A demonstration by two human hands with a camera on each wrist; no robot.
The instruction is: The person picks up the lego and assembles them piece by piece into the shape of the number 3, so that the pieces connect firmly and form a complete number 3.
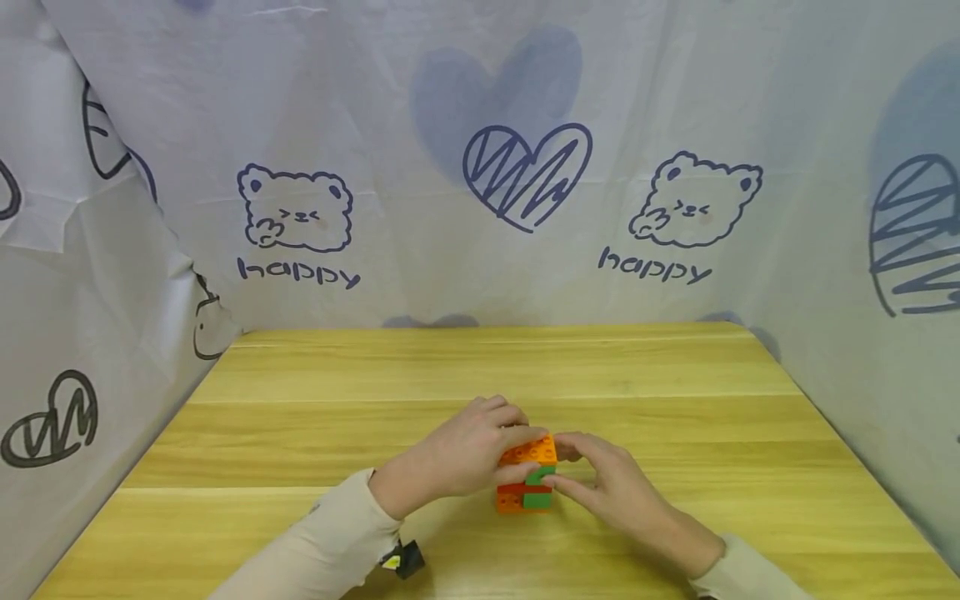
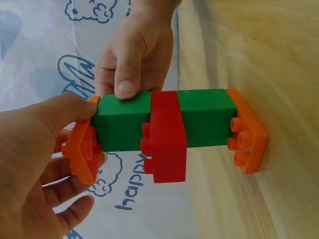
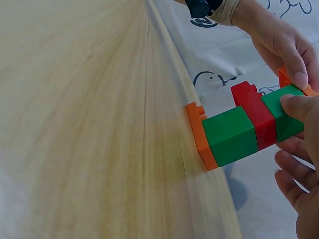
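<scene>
A stack of toy building bricks stands upright on the wooden table. From bottom to top come a flat orange brick (image 2: 254, 137), a green brick (image 2: 208, 119), a red brick (image 2: 168, 139), a second green brick (image 2: 124, 124) and another flat orange brick (image 1: 534, 452). My left hand (image 1: 472, 450) grips the top orange brick, thumb at its near edge. From the other side my right hand (image 1: 618, 487) pinches the upper green brick, its thumb lying on the front face. Studs show on the red brick and both orange ones, which stick out past the green bricks.
The wooden table (image 1: 315, 433) carries the stack near its front middle. Beside the left sleeve (image 1: 322, 533) is a small black object (image 1: 409, 559) with a yellow patch, partly hidden. Cloth (image 1: 405, 233) printed with bears and hearts hangs behind and at both sides.
</scene>
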